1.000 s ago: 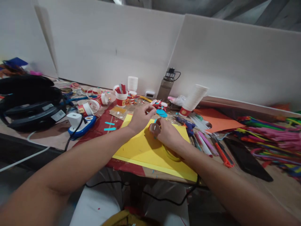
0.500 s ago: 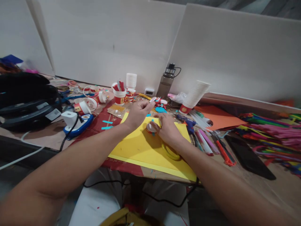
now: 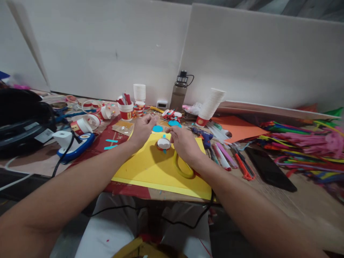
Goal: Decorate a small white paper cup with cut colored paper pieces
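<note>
A short cut-down paper cup (image 3: 163, 144), white on top with a red band, sits on the yellow sheet (image 3: 150, 168). Small blue strips stick out at its far and near sides. Just right of it is my right hand (image 3: 185, 144), its fingers bent and thumb apart, holding nothing I can see. My left hand (image 3: 142, 130) hovers at the sheet's far left, thumb and fingers pinched together; whatever they hold is hidden. Close to its fingertips lies a blue disc (image 3: 157, 129), with a second blue disc beyond. A yellow looped handle (image 3: 184, 172) lies beneath my right hand.
Stacked paper cups (image 3: 212, 105) and a water bottle (image 3: 179, 91) stand at the back. Right lie a glue gun (image 3: 205, 137), markers, a red cutter (image 3: 244, 168), a phone (image 3: 270, 170) and pipe cleaners (image 3: 309, 138). A blue-based power strip (image 3: 77, 148) is left.
My right hand has drawn off the cup piece, leaving its white top uncovered. My left hand has shifted left, exposing the nearer blue disc. The view has turned slightly right.
</note>
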Available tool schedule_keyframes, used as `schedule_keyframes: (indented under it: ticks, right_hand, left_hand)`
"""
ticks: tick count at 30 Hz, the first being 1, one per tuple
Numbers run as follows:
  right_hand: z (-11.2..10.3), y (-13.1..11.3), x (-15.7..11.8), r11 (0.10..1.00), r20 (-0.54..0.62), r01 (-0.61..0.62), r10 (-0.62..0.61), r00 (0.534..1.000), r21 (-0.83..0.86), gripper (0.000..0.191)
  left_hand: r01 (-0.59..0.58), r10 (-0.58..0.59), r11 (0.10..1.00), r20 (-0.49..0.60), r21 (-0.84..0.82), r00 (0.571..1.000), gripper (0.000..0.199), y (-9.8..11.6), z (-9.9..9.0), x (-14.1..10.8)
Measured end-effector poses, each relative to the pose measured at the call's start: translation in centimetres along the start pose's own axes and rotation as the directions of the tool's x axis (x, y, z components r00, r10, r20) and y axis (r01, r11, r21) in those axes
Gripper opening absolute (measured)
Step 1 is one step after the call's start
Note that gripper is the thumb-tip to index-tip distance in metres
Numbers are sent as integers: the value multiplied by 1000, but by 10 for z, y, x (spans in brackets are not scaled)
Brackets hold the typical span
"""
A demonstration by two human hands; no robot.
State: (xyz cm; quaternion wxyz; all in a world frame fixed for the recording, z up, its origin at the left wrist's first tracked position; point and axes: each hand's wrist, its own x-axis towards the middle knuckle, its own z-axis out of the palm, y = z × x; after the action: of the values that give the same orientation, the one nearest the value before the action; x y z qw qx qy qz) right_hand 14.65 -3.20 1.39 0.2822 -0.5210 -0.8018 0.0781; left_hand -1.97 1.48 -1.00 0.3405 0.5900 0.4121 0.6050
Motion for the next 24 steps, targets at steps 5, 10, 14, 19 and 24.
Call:
schedule_keyframes:
  ticks: [5,10,14,19,24]
  right_hand:
    - [-3,-9,-2,992,51,69,-65,997,-103,31]
    - [-3,-13,-6,987,24,150,-148,989,-61,36]
    - [-6,-17,-7,983,37,185,-185,982,10,27]
    - [-19,-30,-11,965,-6,257,-257,966,57,23]
    - [-22,-37,-13,949,-19,307,-307,952,75,24]
  left_hand:
    - [53,-51,998,69,-23,996,49,0,1,-3]
    - [53,-48,997,95,-52,994,47,0,2,-5]
    - [77,-68,994,116,-76,991,46,2,2,-6]
    - [72,-57,991,124,-114,991,45,7,2,-8]
    - [57,-47,992,96,-109,994,44,11,4,-10]
